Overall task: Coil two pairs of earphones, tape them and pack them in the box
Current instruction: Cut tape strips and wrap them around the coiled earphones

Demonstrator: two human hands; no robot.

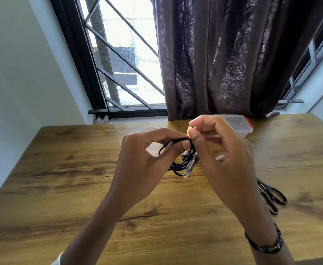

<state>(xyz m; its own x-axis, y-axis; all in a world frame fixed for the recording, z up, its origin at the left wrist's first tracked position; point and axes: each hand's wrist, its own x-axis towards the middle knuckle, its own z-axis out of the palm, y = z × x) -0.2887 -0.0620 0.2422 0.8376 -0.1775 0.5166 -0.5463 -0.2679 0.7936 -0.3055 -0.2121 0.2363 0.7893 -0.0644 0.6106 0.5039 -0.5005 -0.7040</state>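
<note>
Both hands hold the black earphones [177, 161] raised above the surface [61, 169], in front of the clear box [242, 124]. The left hand [147, 155] pinches the coil to keep its loops gathered; the right hand [218, 148] pinches what is probably tape, judged ready for binding. The coil's long axis hangs roughly downward. Scissors [271, 196] lie right of the earphones.

right hand [223, 150]: ring on a finger | right wrist: dark braided bracelet [265, 245] | forearms: bare

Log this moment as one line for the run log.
left hand: holds black coiled earphone cable | right hand: pinches clear tape strip | clear plastic box: behind, on wooden table | black-handled scissors: right
</note>
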